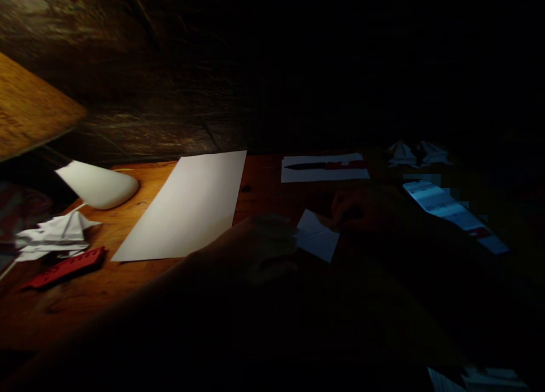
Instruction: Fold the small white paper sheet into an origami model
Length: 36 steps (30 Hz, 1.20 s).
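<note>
A small white piece of paper (318,240) with a crease across it lies turned on the dark tabletop between my hands. My right hand (355,213) pinches its right corner, fingers bent together. At the paper's left edge is my left hand (270,247), in deep shadow with its fingers curled; it seems to touch the paper, though the fingertips are hard to see. A large white sheet (191,202) lies flat to the left of my hands. Behind them, a knife (306,166) with a red handle rests on a smaller stack of white paper (293,177).
A lit phone (451,210) lies to the right. Two folded paper shapes (402,154) stand behind it. On the left are a lamp base (102,185), a lampshade (34,111), a folded paper piece (59,233) and a red toothed object (68,269). More paper (489,378) shows bottom right.
</note>
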Tool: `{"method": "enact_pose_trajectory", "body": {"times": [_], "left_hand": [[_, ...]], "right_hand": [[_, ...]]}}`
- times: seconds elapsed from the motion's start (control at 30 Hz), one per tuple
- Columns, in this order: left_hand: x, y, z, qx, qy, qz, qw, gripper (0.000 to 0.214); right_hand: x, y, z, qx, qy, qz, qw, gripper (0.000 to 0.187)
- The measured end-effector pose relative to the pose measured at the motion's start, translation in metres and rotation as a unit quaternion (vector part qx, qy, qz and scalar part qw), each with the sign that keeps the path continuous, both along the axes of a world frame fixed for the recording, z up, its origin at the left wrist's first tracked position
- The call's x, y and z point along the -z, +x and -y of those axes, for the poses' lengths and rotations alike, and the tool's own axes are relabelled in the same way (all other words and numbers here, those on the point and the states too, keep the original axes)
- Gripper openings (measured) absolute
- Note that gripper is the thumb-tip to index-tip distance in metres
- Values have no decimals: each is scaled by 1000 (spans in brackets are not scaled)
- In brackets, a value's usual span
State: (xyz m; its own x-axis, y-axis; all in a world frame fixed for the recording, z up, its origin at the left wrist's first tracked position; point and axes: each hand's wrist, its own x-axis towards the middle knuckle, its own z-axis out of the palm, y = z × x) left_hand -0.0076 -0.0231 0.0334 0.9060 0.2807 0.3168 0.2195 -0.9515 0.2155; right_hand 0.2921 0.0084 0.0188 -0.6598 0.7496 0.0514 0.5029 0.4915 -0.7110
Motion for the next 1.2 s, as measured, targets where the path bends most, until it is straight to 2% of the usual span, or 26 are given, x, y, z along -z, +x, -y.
{"method": "enact_pose_trajectory", "body": {"times": [0.17, 0.27, 0.33, 0.43, 0.5, 0.6, 0.7, 0.9, 1.03, 1.2], "left_hand": [[1, 1, 2, -30, -21, -62, 997, 20], [8, 2, 4, -47, -11, -106, 993, 48], [13, 4, 5, -51, -6, -121, 991, 59], [17, 6, 5, -46, -20, -119, 992, 57], [17, 6, 4, -34, -38, -110, 993, 55], [16, 4, 2, -18, -70, -96, 993, 49], [18, 2, 2, -30, -90, -84, 992, 44], [18, 3, 4, -36, -87, -75, 993, 39], [17, 3, 5, -21, -74, -76, 994, 47], [17, 3, 5, -20, -86, -66, 994, 47]], "right_hand": [[-5, 0, 0, -8, 9, 14, 1000, 7], [-8, -3, 3, 5, 23, 13, 1000, 6], [-9, -5, 4, 28, 22, 25, 999, 14], [-9, -5, 6, 66, 2, 42, 997, 33], [-10, -4, 8, 70, 17, 54, 996, 32], [-14, -1, 9, 26, 45, 57, 997, 32], [-14, 3, 8, -32, 29, 20, 999, 39], [-8, 6, 3, -44, 7, 27, 999, 21], [-2, 8, 0, -59, -12, 12, 998, 23], [4, 8, 0, -64, -16, -3, 998, 24]]}}
